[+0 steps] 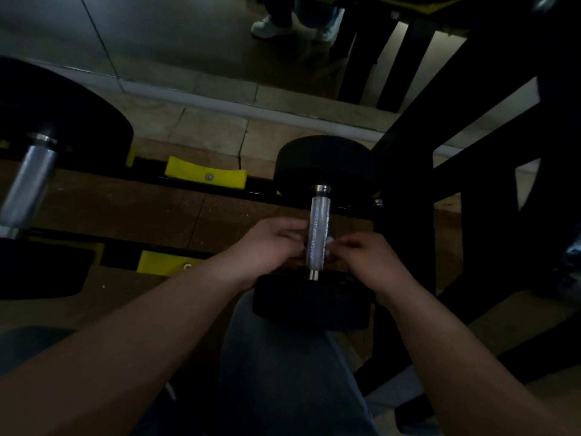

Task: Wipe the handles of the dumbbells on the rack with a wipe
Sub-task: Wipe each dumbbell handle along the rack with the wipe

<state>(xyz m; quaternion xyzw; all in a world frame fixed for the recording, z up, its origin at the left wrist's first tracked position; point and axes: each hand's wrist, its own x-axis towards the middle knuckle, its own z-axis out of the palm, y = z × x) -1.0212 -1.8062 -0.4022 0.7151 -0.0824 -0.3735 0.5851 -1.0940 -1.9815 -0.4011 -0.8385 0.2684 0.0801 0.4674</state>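
Nearest, a denim-clad knee (283, 372) is showing between two bare forearms that are reaching forward to a small black dumbbell (311, 305). The dumbbell is lying across the rails of the rack (119, 256), one head closest to the knee and the other resting beyond the rear rail. The left hand (270, 243) is lying against the left side of the knurled handle (318, 234), fingers curled toward it; blur is obscuring the fingertips, so whether they are gripping anything cannot be told. The right hand (374, 262) is sitting just right of the handle, fingers drawn together and pinching a white wipe (330, 245). Only a small pale scrap of the wipe is showing, touching the handle's right side about halfway along. The hands are standing apart with the handle between them.

To the left, a yellow cradle (163, 262) is sitting on the front rail, and a second yellow cradle (206, 176) is sitting on the rear rail. At the left edge a larger dumbbell (30, 187) is lying on the same rack, its chrome handle catching light. To the right, a black frame upright (405, 190) is rising beside the small dumbbell. Beyond the rack, pale floor tiles (213, 130) are running to a wall mirror (188, 42), which is reflecting a pair of white shoes (267, 26).
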